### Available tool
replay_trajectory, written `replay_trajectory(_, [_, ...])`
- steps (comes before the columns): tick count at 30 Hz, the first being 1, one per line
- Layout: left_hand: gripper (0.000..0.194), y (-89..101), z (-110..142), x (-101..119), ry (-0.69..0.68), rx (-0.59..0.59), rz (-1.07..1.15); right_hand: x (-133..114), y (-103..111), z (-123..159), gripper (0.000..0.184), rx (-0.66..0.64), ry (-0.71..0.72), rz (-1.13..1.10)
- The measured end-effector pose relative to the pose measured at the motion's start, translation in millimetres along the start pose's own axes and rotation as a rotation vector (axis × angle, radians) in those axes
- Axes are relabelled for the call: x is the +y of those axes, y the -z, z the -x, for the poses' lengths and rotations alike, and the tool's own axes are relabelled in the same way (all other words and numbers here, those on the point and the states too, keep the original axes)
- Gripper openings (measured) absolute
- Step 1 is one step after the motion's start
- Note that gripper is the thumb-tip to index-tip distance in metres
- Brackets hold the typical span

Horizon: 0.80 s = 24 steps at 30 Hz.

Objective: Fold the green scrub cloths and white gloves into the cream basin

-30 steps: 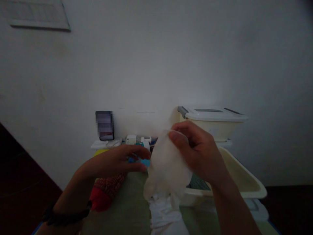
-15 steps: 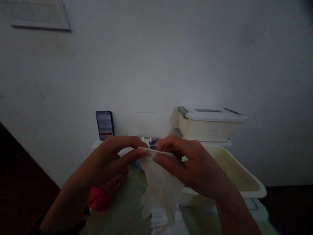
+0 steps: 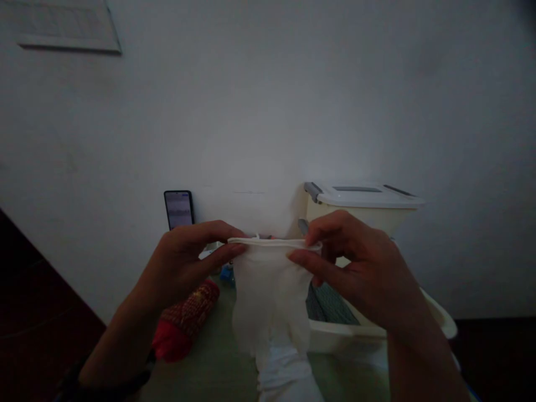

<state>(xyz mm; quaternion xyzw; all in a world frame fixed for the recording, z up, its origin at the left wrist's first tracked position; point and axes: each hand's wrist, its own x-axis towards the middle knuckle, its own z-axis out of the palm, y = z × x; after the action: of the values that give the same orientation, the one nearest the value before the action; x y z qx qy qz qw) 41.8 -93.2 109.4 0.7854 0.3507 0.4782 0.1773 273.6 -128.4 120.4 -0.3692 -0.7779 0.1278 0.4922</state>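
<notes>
A thin white glove (image 3: 270, 290) hangs cuff-up between my hands, its fingers dangling toward the table. My left hand (image 3: 196, 254) pinches the left end of the rolled cuff between thumb and fingers. At the right end, my right hand (image 3: 355, 265) grips the same cuff, thumb in front. The cuff is pulled out into a nearly straight line. Below the glove lies white gathered cloth (image 3: 288, 374), partly covered by it. To the left, a red patterned bundle (image 3: 188, 318) rests on the table, behind my left forearm.
A phone (image 3: 179, 210) stands against the wall. On the right are a lidded cream storage box (image 3: 355, 215) and, before it, a cream open tub (image 3: 347, 330) with dark grey-green fabric (image 3: 333, 304) inside. Small blue items (image 3: 227, 274) sit behind the glove. The table (image 3: 201, 374) is greenish.
My right hand has moved right and slightly up, spreading the cuff wide. The glove now hangs flatter and faces me. The fabric in the tub has come into view.
</notes>
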Motion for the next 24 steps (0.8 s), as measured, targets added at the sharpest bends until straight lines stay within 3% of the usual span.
replay_trajectory(6, [0.007,-1.9,-1.7,-4.7,-0.062,0.077,0.052,1.2,3.1,-3.9,0.018,0.054,0.098,0.156])
replay_trajectory(13, [0.013,-2.0,-3.1,-8.0,-0.105,0.112,0.119,0.6,1.7,-3.8,0.014,0.055,0.157,0.151])
replay_trajectory(19, [0.017,-0.9,-1.2,-5.0,-0.035,0.037,0.29,1.7,0.5,-4.1,0.012,0.101,0.153,0.168])
replay_trajectory(24, [0.012,-2.6,-0.7,-5.4,-0.02,0.079,0.342,3.0,-4.0,-3.6,0.012,0.132,0.16,0.173])
